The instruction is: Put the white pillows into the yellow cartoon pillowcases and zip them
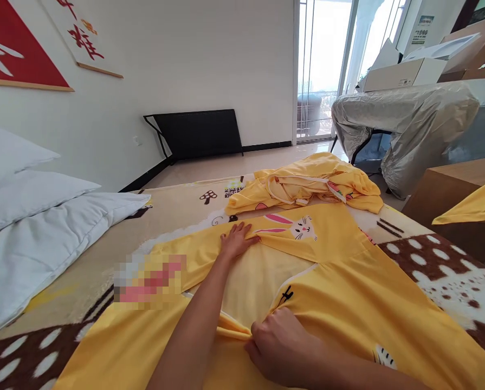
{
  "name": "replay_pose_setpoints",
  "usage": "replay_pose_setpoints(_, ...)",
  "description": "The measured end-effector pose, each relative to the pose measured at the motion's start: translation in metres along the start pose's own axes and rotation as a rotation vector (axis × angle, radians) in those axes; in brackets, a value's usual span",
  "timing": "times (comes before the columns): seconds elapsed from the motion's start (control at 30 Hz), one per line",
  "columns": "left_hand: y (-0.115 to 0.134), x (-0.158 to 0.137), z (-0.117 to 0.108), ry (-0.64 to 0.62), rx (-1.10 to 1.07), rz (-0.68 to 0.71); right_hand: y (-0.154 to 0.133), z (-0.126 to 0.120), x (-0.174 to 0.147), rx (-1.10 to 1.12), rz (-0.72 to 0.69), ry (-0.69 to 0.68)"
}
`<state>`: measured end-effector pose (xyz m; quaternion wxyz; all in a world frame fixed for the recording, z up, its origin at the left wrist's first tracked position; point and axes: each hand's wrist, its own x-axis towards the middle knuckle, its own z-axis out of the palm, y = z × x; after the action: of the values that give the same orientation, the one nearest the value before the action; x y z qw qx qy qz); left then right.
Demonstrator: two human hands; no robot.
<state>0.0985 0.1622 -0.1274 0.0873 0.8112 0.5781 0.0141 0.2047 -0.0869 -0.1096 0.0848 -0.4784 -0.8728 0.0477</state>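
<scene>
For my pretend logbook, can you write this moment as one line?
left hand: spread on yellow rabbit-print cloth | right hand: gripping same cloth | beyond: yellow bundle

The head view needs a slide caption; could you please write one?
Left hand resting on yellow rabbit-print fabric, right hand clenched on it.

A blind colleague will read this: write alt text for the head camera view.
Yellow rabbit-print fabric lies spread on a patterned blanket, a person's left hand resting on it, right hand gripping a fold. More yellow cloth is bunched beyond; white bedding lies at left.
</scene>
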Motion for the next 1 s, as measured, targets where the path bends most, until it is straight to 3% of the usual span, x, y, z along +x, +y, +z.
replay_pose_setpoints(0.13,0.004,-0.001,0.002,0.089,0.007,-0.027,-0.002,0.001,0.000,0.024,-0.019,0.025)
replay_pose_setpoints(0.27,0.003,-0.002,0.004,0.092,0.001,-0.021,0.000,0.002,0.002,0.084,0.013,0.081)
replay_pose_setpoints(0.47,-0.007,-0.010,-0.001,0.027,-0.026,0.032,0.026,-0.009,0.010,0.138,0.022,0.503)
replay_pose_setpoints(0.53,-0.014,-0.016,-0.006,0.002,-0.034,0.057,0.036,-0.008,0.011,0.132,0.040,0.453)
replay_pose_setpoints(0.6,-0.024,-0.023,-0.012,-0.020,-0.039,0.074,0.040,-0.003,0.013,0.134,0.025,0.314)
replay_pose_setpoints(0.67,-0.040,-0.032,-0.020,-0.022,-0.041,0.066,0.037,0.002,0.012,0.139,-0.005,0.195)
replay_pose_setpoints(0.77,-0.074,-0.049,-0.031,0.046,-0.041,-0.028,0.023,0.008,0.008,0.165,-0.054,0.149)
replay_pose_setpoints(0.9,-0.139,-0.079,-0.047,0.229,-0.052,-0.282,0.008,0.009,0.002,0.208,-0.161,0.152)
replay_pose_setpoints(1.0,-0.194,-0.109,-0.062,0.374,-0.108,-0.521,0.008,0.012,0.002,0.251,-0.155,0.175)
